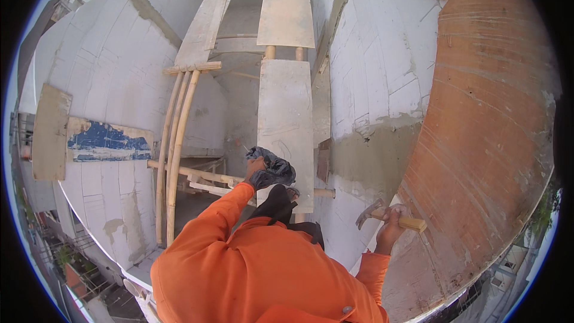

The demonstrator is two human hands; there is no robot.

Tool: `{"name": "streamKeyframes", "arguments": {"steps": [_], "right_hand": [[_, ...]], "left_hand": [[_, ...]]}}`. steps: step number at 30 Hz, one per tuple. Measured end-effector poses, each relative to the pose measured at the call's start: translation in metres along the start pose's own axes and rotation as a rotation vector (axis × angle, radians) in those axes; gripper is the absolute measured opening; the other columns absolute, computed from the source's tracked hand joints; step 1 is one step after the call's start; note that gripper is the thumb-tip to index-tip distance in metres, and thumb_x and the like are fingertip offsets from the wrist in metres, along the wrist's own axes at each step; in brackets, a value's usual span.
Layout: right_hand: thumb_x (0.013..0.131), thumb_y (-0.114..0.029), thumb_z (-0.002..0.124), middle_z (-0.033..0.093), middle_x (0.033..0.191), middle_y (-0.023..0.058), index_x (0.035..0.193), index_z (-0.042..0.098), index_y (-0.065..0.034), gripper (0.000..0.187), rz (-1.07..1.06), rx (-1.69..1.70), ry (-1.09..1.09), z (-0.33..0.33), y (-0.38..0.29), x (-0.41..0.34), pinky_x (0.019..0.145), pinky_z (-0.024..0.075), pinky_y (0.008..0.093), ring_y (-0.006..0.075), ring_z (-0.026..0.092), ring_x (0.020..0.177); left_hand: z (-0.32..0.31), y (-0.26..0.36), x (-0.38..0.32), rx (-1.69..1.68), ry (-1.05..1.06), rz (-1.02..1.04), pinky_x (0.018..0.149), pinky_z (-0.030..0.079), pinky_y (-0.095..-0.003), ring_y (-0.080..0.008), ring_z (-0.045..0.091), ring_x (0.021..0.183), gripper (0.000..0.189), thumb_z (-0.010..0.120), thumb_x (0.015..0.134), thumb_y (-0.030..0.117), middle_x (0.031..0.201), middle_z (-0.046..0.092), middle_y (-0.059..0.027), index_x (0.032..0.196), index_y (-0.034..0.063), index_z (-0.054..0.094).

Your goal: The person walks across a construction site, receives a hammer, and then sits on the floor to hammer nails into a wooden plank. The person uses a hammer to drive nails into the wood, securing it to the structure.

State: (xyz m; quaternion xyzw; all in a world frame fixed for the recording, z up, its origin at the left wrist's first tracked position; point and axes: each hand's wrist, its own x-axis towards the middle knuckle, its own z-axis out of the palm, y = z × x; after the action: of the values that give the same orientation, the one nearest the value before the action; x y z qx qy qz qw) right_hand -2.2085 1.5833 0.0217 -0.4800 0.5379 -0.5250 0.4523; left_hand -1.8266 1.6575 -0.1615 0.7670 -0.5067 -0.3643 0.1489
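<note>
My left hand (255,167) grips a crumpled black plastic bag (279,168), held above the pale walkway board (285,112); whatever the bag holds is hidden. On the right, my right hand (393,224) is closed around the wooden handle of a claw hammer (410,223), its metal head pointing left. The hammer is close to the large reddish-brown plywood sheet (475,143). Below my left hand, part of a foot in a sandal shows on the board, beside dark trousers.
Bamboo poles (183,143) run lengthwise at the left, under a crosspiece and a long plank (210,13). Open drops flank the walkway. A second board (286,18) lies farther ahead on poles. Pale block walls (376,45) stand on both sides; a blue-painted board (110,141) crosses the left one.
</note>
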Motion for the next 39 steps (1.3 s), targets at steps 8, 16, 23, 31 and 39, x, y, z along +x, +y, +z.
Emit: {"name": "streamKeyframes", "arguments": {"steps": [8, 16, 23, 31, 39], "right_hand": [[0.091, -0.010, 0.052, 0.043, 0.066, 0.0005, 0.080, 0.046, -0.0066, 0.013, 0.119, 0.103, -0.042, 0.055, 0.011, 0.096, 0.062, 0.0415, 0.0280, 0.0111, 0.044, 0.061], [0.091, -0.005, 0.048, 0.043, 0.064, 0.0011, 0.083, 0.048, -0.0043, 0.008, 0.204, -0.048, -0.116, 0.137, 0.031, 0.209, 0.061, 0.0427, 0.0286, 0.0112, 0.043, 0.059], [0.089, -0.005, 0.049, 0.044, 0.061, 0.0015, 0.083, 0.049, -0.0038, 0.006, 0.245, -0.010, -0.301, 0.181, 0.068, 0.278, 0.055, 0.0421, 0.0278, 0.0115, 0.044, 0.056], [0.086, -0.007, 0.052, 0.047, 0.061, 0.0024, 0.078, 0.051, -0.0029, 0.009, 0.296, -0.487, -0.573, 0.173, 0.139, 0.255, 0.050, 0.0402, 0.0272, 0.0116, 0.044, 0.051], [0.083, -0.010, 0.054, 0.049, 0.057, 0.0043, 0.079, 0.055, 0.0001, 0.011, 0.473, -0.470, -0.847, 0.184, 0.160, 0.188, 0.049, 0.0428, 0.0290, 0.0127, 0.048, 0.048]], "left_hand": [[-0.039, -0.077, -0.036, -0.130, 0.317, -0.311, 0.076, 0.047, -0.0369, -0.0255, 0.063, 0.086, 0.047, 0.080, 0.061, 0.041, 0.091, 0.067, -0.0090, 0.090, 0.0082, 0.064], [-0.017, -0.123, -0.057, 0.024, 0.659, -0.301, 0.072, 0.049, -0.0401, -0.0299, 0.062, 0.085, 0.024, 0.060, 0.078, 0.030, 0.088, 0.066, -0.0100, 0.095, 0.0142, 0.066], [0.007, -0.150, -0.100, 0.217, 0.693, -0.659, 0.070, 0.048, -0.0449, -0.0310, 0.062, 0.082, 0.026, 0.059, 0.076, 0.036, 0.087, 0.067, -0.0084, 0.092, 0.0165, 0.067], [0.057, -0.098, -0.120, 0.029, 0.791, -0.717, 0.074, 0.050, -0.0435, -0.0319, 0.063, 0.084, 0.025, 0.061, 0.074, 0.034, 0.090, 0.068, -0.0114, 0.091, 0.0161, 0.069], [0.147, -0.065, -0.188, -0.241, 0.681, -1.112, 0.079, 0.048, -0.0458, -0.0338, 0.063, 0.090, 0.031, 0.056, 0.078, 0.037, 0.093, 0.068, -0.0129, 0.094, 0.0138, 0.069]]}}
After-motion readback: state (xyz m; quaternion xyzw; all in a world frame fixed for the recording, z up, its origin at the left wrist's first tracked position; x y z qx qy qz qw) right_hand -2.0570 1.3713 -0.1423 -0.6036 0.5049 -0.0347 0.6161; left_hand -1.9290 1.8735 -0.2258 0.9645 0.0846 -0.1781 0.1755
